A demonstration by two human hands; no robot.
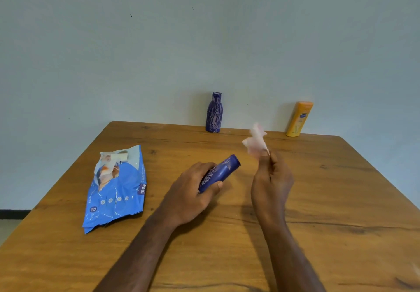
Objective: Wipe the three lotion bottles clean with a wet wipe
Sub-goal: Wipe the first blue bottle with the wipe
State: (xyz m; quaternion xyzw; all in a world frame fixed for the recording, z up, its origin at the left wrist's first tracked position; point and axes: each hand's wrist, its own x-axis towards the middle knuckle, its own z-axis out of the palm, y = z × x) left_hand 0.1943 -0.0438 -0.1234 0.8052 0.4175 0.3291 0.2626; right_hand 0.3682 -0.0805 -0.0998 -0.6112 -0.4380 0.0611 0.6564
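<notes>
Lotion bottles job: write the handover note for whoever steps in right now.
Left hand holds the dark blue bottle tilted above the table. Right hand pinches the wet wipe, held clear of that bottle.
The purple bottle and the yellow bottle stand upright at the far edge.
The wipes pack lies open at left.
Done: wipe pulled, first bottle picked up.
Left: cannot tell which are clean; check all three.

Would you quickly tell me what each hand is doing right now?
Left hand: grips the dark blue bottle.
Right hand: pinches the wet wipe.
</notes>
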